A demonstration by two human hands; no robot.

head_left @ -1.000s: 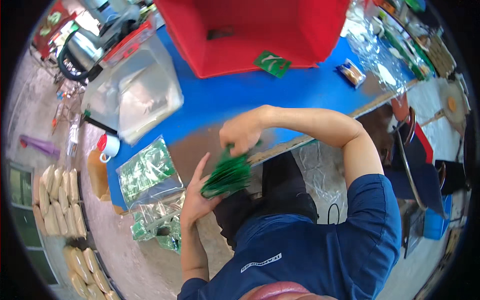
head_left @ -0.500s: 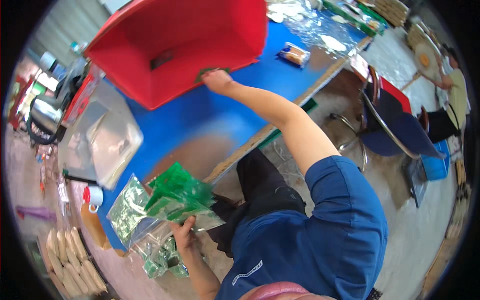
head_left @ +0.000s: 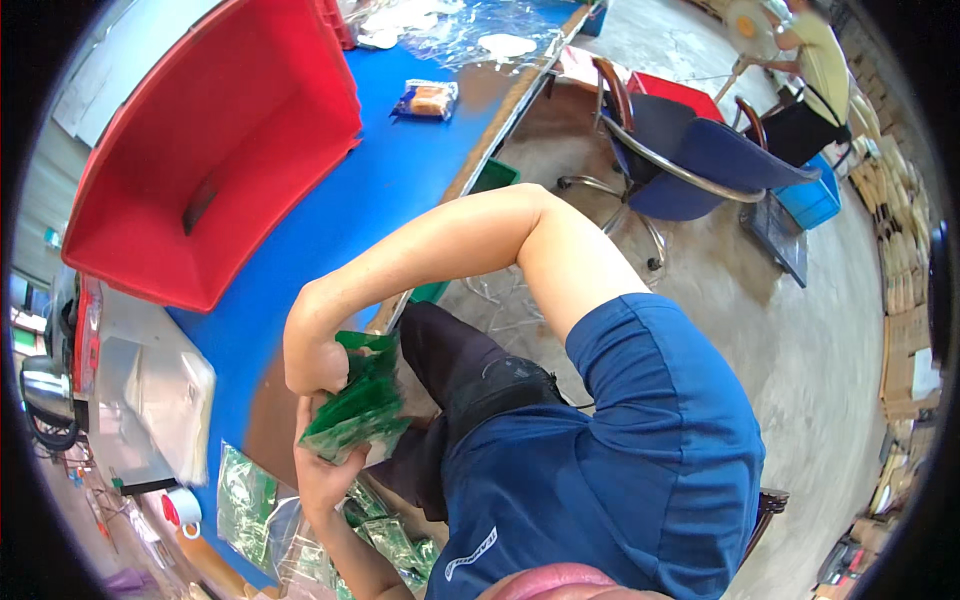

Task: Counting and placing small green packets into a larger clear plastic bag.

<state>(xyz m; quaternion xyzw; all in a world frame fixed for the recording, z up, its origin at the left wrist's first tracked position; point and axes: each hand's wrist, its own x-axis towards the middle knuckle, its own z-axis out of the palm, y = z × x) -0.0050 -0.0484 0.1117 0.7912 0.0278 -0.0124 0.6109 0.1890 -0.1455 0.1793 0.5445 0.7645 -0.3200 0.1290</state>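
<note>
Over my lap and the table's near edge, my left hand (head_left: 328, 478) grips a glossy green plastic bag (head_left: 365, 412), with its thumb on the clear lower part. My right hand (head_left: 315, 362) is bent in over the bag's upper end. Its fingers are partly hidden, but they appear closed on the green plastic. Below my left hand lie more clear-and-green bags (head_left: 385, 530), and another flat one (head_left: 243, 500) rests by the table edge. A large red bin (head_left: 250, 150) lies on its side on the blue table (head_left: 400, 150), its open side towards me.
A wrapped bread packet (head_left: 428, 100) and clear plastic film (head_left: 480, 35) lie farther along the table. At left are a stack of clear sheets (head_left: 160, 400) and a white-and-red mug (head_left: 183, 508). An office chair (head_left: 690, 160) stands at right; beyond it is another person (head_left: 820, 60).
My right hand has come back from the red bin to the green bag at my left hand. The view has turned, so the bin and table appear farther left.
</note>
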